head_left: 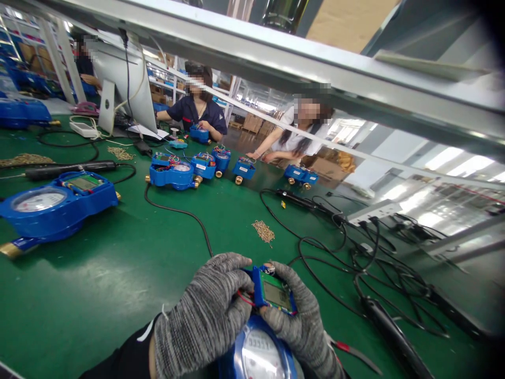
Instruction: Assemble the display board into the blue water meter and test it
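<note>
My gloved right hand (298, 310) grips a small blue-framed circuit module (275, 292) with a grey display, thumb below and fingers along its top. The module sits over the upper end of a blue water meter (258, 352) with a round dial. My gloved left hand (207, 310) is at the module's left side, its fingers bent together around red wires (245, 298); the fingertips are partly hidden. Pliers with red on the handle (351, 351) lie beside my right wrist.
A large blue meter (55, 202) lies at left. More meters (171, 171) stand farther back. Screws (263, 231) are piled mid-table. Black cables and an electric screwdriver (394, 337) lie at right, near a power strip (374, 212). Two people sit opposite; another is far left.
</note>
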A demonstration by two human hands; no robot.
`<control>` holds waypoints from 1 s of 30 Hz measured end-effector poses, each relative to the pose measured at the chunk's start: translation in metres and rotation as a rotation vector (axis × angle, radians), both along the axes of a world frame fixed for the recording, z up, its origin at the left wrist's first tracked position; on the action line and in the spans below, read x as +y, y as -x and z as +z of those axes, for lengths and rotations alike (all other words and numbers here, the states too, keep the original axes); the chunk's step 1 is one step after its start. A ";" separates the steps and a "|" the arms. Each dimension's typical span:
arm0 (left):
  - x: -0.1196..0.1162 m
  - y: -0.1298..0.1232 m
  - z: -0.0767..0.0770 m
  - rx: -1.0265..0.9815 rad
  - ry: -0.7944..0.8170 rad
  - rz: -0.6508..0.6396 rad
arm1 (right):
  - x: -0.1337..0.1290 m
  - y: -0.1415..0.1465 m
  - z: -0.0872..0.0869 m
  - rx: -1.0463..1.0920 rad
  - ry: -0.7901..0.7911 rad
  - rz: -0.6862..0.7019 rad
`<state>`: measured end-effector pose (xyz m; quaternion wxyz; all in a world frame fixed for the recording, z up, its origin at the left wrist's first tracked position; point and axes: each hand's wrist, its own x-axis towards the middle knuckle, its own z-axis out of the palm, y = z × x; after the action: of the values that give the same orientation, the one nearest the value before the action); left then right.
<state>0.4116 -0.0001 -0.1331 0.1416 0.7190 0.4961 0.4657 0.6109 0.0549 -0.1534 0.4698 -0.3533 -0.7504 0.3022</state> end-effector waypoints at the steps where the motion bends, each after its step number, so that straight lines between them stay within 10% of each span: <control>1: -0.001 0.000 0.001 0.005 0.021 -0.014 | 0.000 0.000 0.000 -0.007 -0.006 -0.002; 9: 0.002 -0.011 0.005 -0.300 0.246 -0.031 | 0.002 -0.003 0.001 -0.010 -0.014 -0.062; 19: 0.008 -0.020 -0.012 0.120 -0.170 0.291 | -0.001 0.001 0.002 0.034 -0.014 -0.030; 30: 0.004 -0.003 0.001 0.145 -0.078 -0.040 | 0.000 -0.001 0.001 0.008 -0.010 -0.015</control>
<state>0.4145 0.0035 -0.1325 0.0865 0.7655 0.4722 0.4284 0.6114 0.0544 -0.1524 0.4769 -0.3551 -0.7474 0.2963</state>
